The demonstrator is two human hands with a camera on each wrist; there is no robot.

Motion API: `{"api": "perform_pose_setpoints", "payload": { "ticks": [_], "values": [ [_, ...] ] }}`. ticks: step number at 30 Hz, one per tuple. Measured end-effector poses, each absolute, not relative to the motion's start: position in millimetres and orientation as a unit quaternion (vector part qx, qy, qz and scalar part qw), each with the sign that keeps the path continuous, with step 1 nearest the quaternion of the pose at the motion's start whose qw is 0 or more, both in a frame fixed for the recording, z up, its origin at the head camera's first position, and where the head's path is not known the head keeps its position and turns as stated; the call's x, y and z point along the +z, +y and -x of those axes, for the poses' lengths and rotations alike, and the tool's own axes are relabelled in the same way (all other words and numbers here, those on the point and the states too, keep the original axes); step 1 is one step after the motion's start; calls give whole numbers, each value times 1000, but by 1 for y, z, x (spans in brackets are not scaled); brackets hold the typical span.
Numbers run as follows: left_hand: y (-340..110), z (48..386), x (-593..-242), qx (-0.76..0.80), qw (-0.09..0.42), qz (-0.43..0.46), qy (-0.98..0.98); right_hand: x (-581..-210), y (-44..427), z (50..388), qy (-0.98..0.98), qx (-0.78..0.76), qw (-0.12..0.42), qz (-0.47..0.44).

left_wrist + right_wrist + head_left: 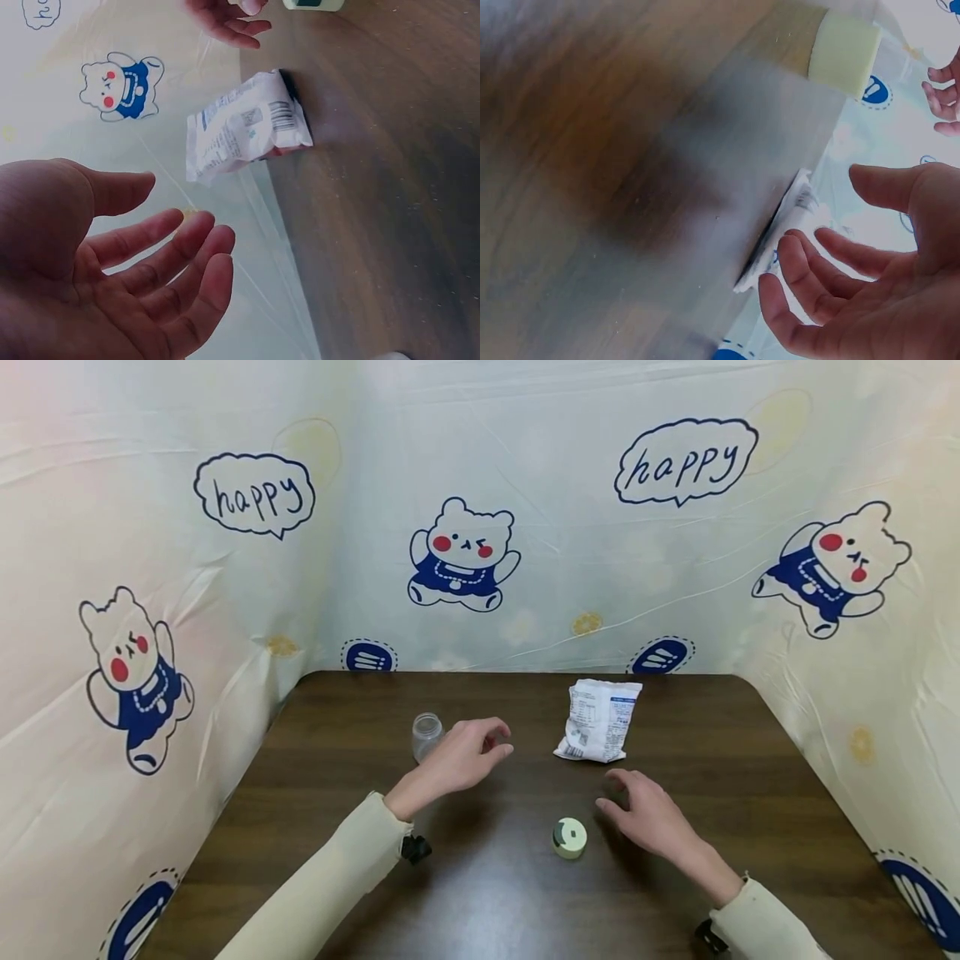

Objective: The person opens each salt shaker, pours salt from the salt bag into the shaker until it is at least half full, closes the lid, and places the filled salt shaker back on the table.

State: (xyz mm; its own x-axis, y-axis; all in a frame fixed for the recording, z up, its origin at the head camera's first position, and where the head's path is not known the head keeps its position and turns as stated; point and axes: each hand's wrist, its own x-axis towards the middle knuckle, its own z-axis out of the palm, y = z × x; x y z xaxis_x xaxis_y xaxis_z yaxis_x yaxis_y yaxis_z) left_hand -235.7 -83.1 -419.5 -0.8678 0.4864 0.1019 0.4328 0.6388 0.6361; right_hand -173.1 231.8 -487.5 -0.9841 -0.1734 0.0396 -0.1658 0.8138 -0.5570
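My left hand (463, 755) hovers over the table beside a small clear jar (427, 735), partly covering it; its loosely bent fingers hold nothing. To the right, my right hand (651, 814) hangs in the air with relaxed fingers and nothing in it. Between the hands and nearer to me sits a pale green round object (570, 837), perhaps a roll of tape or a lid. Beyond the right hand lies a white printed packet (598, 721) with a barcode. The left wrist view shows the packet (247, 127) past the left fingertips (219, 274).
The dark wooden table (495, 910) is enclosed by a pale cloth (555, 568) printed with bears and "happy" bubbles. The cloth rises right behind the table's back edge and along both sides.
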Motion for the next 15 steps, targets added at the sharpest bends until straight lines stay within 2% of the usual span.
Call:
{"api": "perform_pose_setpoints", "payload": {
  "ticks": [15],
  "values": [
    [-65,258,-420,352,28,-255,900,-493,250,186,940,-339,17,35]
  ]
}}
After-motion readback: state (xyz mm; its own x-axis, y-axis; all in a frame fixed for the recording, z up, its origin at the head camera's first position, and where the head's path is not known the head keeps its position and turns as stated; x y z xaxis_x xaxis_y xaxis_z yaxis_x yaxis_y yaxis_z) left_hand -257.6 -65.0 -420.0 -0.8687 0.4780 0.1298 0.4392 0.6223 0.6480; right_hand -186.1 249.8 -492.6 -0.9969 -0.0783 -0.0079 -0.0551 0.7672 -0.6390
